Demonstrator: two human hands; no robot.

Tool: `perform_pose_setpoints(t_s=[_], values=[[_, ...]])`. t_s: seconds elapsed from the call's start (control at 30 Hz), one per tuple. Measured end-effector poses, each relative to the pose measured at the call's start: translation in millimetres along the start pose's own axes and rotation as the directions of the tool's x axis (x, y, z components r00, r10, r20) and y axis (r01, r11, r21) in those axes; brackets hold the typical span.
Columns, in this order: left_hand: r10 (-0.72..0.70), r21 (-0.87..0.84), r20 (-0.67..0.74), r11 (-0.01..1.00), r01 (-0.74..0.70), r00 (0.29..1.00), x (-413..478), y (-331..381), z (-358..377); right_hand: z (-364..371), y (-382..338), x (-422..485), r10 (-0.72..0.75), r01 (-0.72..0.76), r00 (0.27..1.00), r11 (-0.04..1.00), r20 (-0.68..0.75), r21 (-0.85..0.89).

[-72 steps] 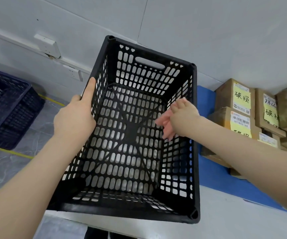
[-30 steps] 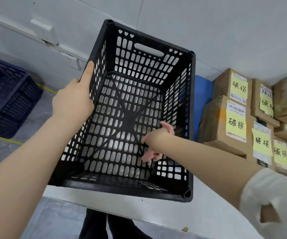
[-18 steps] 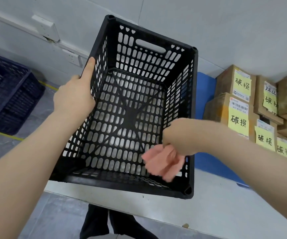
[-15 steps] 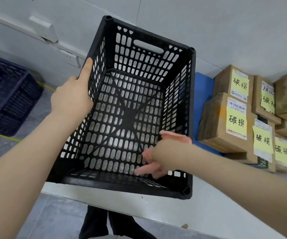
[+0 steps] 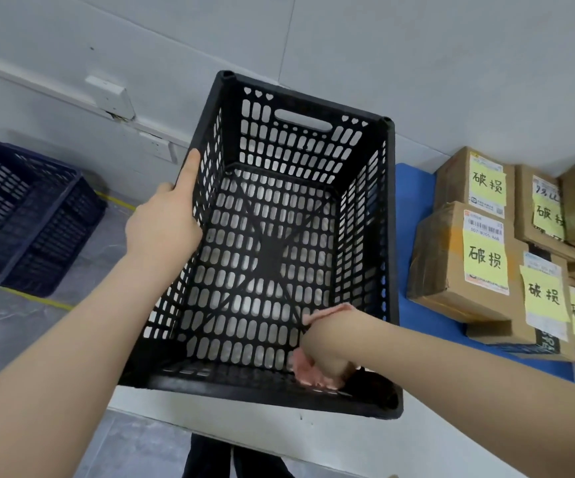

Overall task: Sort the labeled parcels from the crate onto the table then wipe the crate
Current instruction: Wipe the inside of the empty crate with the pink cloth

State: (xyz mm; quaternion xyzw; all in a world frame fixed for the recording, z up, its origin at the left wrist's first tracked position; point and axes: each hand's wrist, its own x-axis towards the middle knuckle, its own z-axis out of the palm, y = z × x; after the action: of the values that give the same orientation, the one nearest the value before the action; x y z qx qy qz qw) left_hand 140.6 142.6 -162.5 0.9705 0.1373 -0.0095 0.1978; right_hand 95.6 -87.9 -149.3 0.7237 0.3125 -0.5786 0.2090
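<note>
A black perforated plastic crate [image 5: 300, 132] stands on the white table, tilted towards me, with nothing inside but my hand. My left hand [image 5: 165, 222] grips its left rim. My right hand [image 5: 327, 343] is inside the crate at the near right corner, closed on a pink cloth [image 5: 308, 372] pressed against the near wall. Several brown cardboard parcels [image 5: 451, 263] with yellow handwritten labels are stacked on a blue mat [image 5: 417, 312] to the right of the crate.
A dark blue crate [image 5: 27, 215] sits on the grey floor at the left, beside yellow floor tape. A grey wall with a cable duct and socket runs behind the table. The white table edge [image 5: 244, 426] lies just below the black crate.
My right hand has moved the pink cloth down into the crate's near right corner. The left hand keeps its hold on the left rim.
</note>
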Motion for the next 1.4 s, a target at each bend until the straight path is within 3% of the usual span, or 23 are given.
perform_pose_setpoints(t_s=[0.1, 0.17, 0.23, 0.27, 0.33, 0.37, 0.4, 0.47, 0.53, 0.6, 0.63, 0.7, 0.73, 0.8, 0.87, 0.93, 1.0, 1.03, 1.1, 1.23, 1.27, 1.33, 1.4], values=[[-0.007, 0.022, -0.003, 1.000, 0.007, 1.000, -1.4, 2.1, 1.1, -8.6, 10.9, -16.8, -0.023, 0.048, 0.993, 0.975, 0.118, -0.216], [0.002, 0.037, -0.005, 0.999, -0.001, 1.000, -2.6, 2.3, 1.2, -19.7, 20.7, -33.2, -0.049, 0.071, 0.987, 0.987, 0.153, -0.143], [-0.006, 0.045, 0.006, 0.999, 0.006, 1.000, -3.3, 2.9, 0.4, -35.6, 39.8, -56.9, -0.099, 0.091, 0.986, 0.993, 0.133, 0.070], [-0.013, 0.049, 0.013, 0.999, 0.012, 1.000, -3.2, 3.3, 0.0, -47.4, 51.6, -71.2, -0.158, 0.142, 0.986, 0.966, 0.057, 0.215], [-0.025, 0.057, 0.021, 0.998, 0.024, 0.999, -3.1, 4.3, 0.2, -76.7, 76.5, -91.6, -0.173, 0.336, 0.917, 0.819, -0.359, 0.464], [-0.030, 0.062, 0.021, 0.998, 0.029, 0.999, -3.5, 5.0, -0.2, -92.4, 85.1, -96.9, -0.042, 0.449, 0.784, 0.729, -0.620, 0.517], [-0.035, 0.069, 0.020, 0.997, 0.033, 0.999, -4.1, 5.5, -0.9, -106.0, 92.3, -93.5, 0.169, 0.546, 0.577, 0.648, -0.799, 0.531], [-0.037, 0.081, 0.017, 0.996, 0.036, 0.999, -5.4, 6.5, -2.7, -136.4, 96.2, -71.6, 0.575, 0.697, 0.154, 0.513, -0.803, 0.501], [-0.035, 0.073, 0.020, 0.997, 0.033, 0.999, -6.0, 6.5, -3.6, -168.5, 88.0, -39.8, 0.711, 0.807, -0.095, 0.465, -0.696, 0.364], [-0.029, 0.063, 0.033, 0.998, 0.027, 0.999, -5.3, 5.6, -3.1, -197.4, 81.1, -2.4, 0.644, 0.732, -0.240, 0.612, -0.726, 0.300], [-0.029, 0.064, 0.037, 0.998, 0.027, 0.999, -4.8, 4.6, -2.5, -209.0, 79.8, 20.1, 0.553, 0.641, -0.243, 0.708, -0.797, 0.295], [-0.034, 0.085, 0.031, 0.996, 0.032, 0.999, -4.3, 1.6, -0.1, -223.5, 77.2, 63.6, 0.378, 0.476, -0.121, 0.833, -0.918, 0.280], [-0.035, 0.107, 0.025, 0.994, 0.032, 0.999, -3.9, 0.5, 1.8, -227.2, 78.9, 84.3, 0.310, 0.371, -0.118, 0.895, -0.943, 0.248], [-0.039, 0.149, 0.019, 0.988, 0.036, 0.999, -2.9, -0.2, 5.7, -232.5, 87.1, 117.1, 0.214, 0.169, -0.223, 0.969, -0.951, 0.178], [-0.056, 0.180, 0.030, 0.982, 0.050, 0.998, -0.8, -0.5, 7.2, -231.9, 94.7, 147.4, 0.198, 0.094, -0.257, 0.979, -0.946, 0.180], [-0.069, 0.189, 0.053, 0.980, 0.058, 0.996, -0.8, -0.3, 8.0, -217.6, 101.4, 176.4, 0.221, -0.018, -0.046, 0.975, -0.974, 0.222], [-0.073, 0.179, 0.050, 0.982, 0.063, 0.996, 0.1, 0.6, 9.1, -197.6, 111.6, 202.1, 0.115, -0.118, 0.352, 0.990, -0.929, 0.078], [-0.075, 0.172, 0.055, 0.983, 0.064, 0.996, 0.7, 0.8, 9.8, -189.7, 115.7, 209.4, 0.048, -0.156, 0.497, 0.987, -0.866, -0.034], [-0.077, 0.154, 0.058, 0.986, 0.067, 0.995, 2.3, 0.8, 9.4, -187.1, 126.2, 206.1, 0.005, -0.235, 0.594, 0.957, -0.805, -0.168], [-0.068, 0.144, 0.046, 0.988, 0.061, 0.997, 0.2, 2.5, 5.8, -204.0, 145.2, 143.4, -0.218, -0.306, 0.555, 0.844, -0.803, -0.440], [-0.069, 0.146, 0.039, 0.987, 0.063, 0.997, -0.3, 3.1, 5.2, -204.4, 149.4, 119.6, -0.276, -0.367, 0.511, 0.786, -0.814, -0.497], [-0.063, 0.145, 0.035, 0.988, 0.057, 0.997, -0.8, 2.2, 6.6, -199.7, 164.7, 76.9, -0.361, -0.483, 0.287, 0.745, -0.887, -0.460], [-0.053, 0.127, 0.028, 0.991, 0.049, 0.998, -0.9, 0.7, 8.3, -195.8, 180.4, 50.1, -0.373, -0.485, 0.008, 0.810, -0.928, -0.330]])
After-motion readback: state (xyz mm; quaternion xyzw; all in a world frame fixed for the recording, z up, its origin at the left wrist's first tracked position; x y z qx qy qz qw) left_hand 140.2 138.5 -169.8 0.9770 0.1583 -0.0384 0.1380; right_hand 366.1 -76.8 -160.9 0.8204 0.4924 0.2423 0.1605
